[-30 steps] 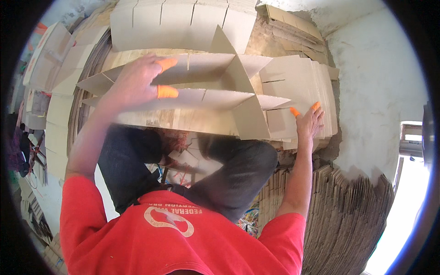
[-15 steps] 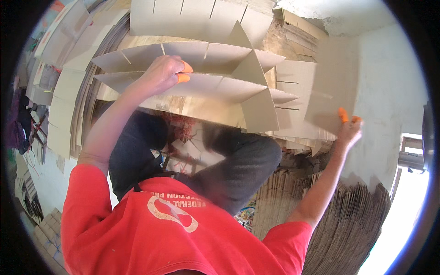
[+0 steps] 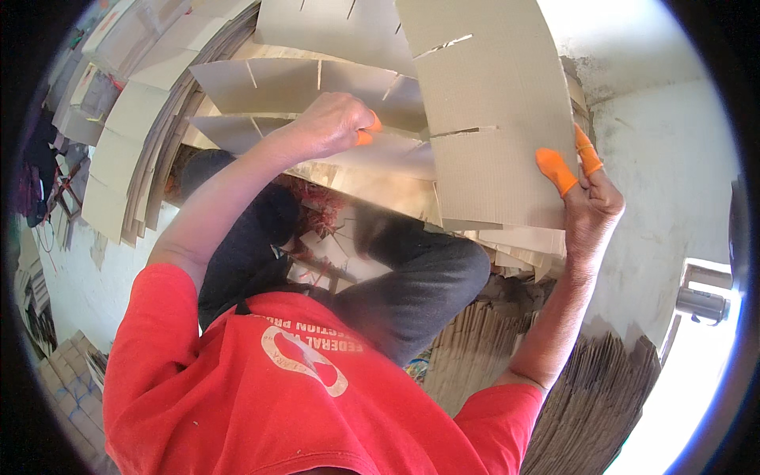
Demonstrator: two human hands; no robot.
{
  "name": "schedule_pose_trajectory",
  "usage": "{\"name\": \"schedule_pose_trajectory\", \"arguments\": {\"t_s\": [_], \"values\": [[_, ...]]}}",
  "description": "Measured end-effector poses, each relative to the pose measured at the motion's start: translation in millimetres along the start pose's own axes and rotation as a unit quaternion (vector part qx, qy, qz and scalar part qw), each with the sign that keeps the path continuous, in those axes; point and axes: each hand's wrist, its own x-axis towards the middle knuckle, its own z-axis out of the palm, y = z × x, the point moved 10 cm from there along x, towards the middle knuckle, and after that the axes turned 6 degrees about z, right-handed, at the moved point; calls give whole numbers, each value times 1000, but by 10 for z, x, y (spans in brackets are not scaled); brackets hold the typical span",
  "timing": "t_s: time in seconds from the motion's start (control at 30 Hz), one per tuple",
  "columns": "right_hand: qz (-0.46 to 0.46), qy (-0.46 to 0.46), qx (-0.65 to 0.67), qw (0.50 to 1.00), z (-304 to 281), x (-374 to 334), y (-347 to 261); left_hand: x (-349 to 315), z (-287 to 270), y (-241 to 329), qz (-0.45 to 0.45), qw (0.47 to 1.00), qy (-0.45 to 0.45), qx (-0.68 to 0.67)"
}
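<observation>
My left hand (image 3: pixel 328 123), with orange finger cots, grips a long slotted cardboard strip (image 3: pixel 301 83) that stands among other interlocked strips of a cardboard divider grid (image 3: pixel 237 134) above my lap. My right hand (image 3: pixel 590 198), also with orange fingertip covers, holds a wide slotted cardboard sheet (image 3: pixel 491 119) by its lower right corner. That sheet is raised and crosses over the right end of the strips.
Stacks of flat cardboard pieces (image 3: pixel 127 150) fan out on the left. A pile of corrugated sheets (image 3: pixel 586 404) lies at the lower right beside my arm. A white wall (image 3: pixel 665 158) is on the right. My legs in dark trousers (image 3: pixel 412 277) are under the grid.
My right hand has lifted the wide slotted sheet from the stack at the right and swung it up over the grid. My left hand stays on the strips.
</observation>
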Motion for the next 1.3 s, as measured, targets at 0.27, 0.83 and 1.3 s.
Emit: {"name": "schedule_pose_trajectory", "arguments": {"t_s": [0.27, 0.83, 1.3], "values": [[-2, -30, -75, 997, 268, 12, -38, -7, 63, -81, -16, 1000, -12, 22], [-18, -189, -150, 970, 1099, 99, 279, 84, -20, -121, -8, 999, 26, -27], [-147, -277, -229, 921, 1584, -54, -27, 147, 36, -205, -12, 1000, 21, -17]]}}
